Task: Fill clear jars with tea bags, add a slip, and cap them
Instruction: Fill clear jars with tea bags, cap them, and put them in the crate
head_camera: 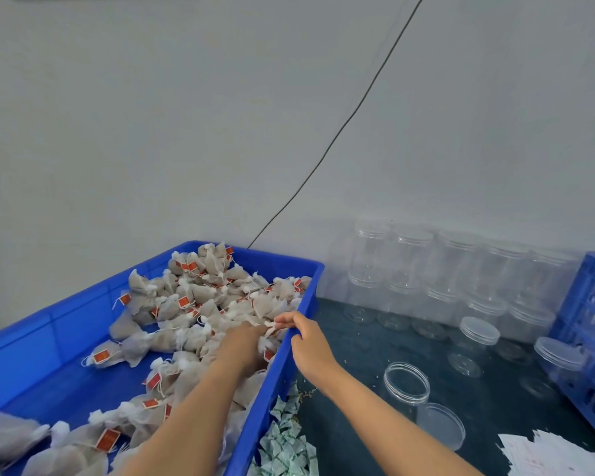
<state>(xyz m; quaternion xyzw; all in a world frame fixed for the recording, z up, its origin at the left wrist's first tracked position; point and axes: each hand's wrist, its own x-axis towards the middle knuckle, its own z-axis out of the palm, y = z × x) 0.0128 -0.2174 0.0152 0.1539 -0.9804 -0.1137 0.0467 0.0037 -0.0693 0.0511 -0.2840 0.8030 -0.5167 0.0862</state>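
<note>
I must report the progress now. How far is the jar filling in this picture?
Early stage. Done: one open jar stands uncapped, its lid lying beside it. No filled jar shows. In hand: both the left hand and right hand are at the blue bin, picking tea bags. Left: filling this jar, adding a slip, capping, then the stacked empty jars.

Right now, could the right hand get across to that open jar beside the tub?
Probably yes. The right hand rests on the blue tub's rim, and the open jar stands just to its right on the dark tabletop, with nothing between them.
</note>
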